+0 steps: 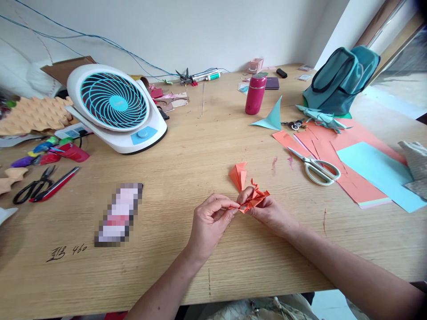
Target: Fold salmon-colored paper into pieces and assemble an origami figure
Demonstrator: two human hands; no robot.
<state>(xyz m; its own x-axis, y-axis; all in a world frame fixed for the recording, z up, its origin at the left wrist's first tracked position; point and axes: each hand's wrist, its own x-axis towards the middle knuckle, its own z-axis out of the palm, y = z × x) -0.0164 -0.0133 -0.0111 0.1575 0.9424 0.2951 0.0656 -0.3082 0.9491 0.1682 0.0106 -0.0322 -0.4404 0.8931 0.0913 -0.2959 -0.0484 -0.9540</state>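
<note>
Between my two hands is a small orange folded-paper figure with several pointed flaps, held just above the table. My right hand is closed around its right side, thumb and fingers pressing the folds. At its lower left tip, my left hand pinches a corner of the paper between thumb and fingertips. Just behind the hands, a second orange folded piece, fan-shaped with creases, lies on the table. Fingers cover part of the held figure, so its full shape is hidden.
White-handled scissors lie on orange sheets beside a light blue sheet. Behind stand a pink bottle, a blue folded paper and a teal bag. Leftward are a fan, a blurred phone and a red cutter.
</note>
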